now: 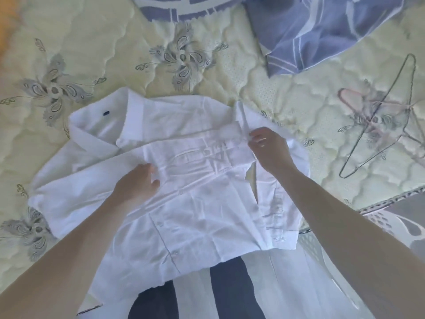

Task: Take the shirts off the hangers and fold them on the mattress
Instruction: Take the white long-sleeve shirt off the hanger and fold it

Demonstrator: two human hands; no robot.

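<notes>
**Soft shirt, held flat and pinched at the edge**

The thin white button-front shirt (184, 215) lay spread across the quilted cream mattress (115, 54), collar to my left, its lower part hanging over the mattress edge toward me. It was off its hanger; the bare wire and pink hangers (377, 125) lay well apart on my right, and blue-and-white patterned bedding (322, 31) sat beyond the shirt.

My left hand (138, 183) rested on the middle of the shirt, fingers loosely spread, pressing the cloth down. My right hand (269, 146) pinched a folded edge of fabric between thumb and fingertips near the shirt's far right side.

I judged the cloth light, limp and quick to crease, with no stiffness except at the collar and button placket. It would slide and bunch if dragged, so the sound hold was at seams and edges, with one palm anchoring the body while the other carried the fold over.
</notes>
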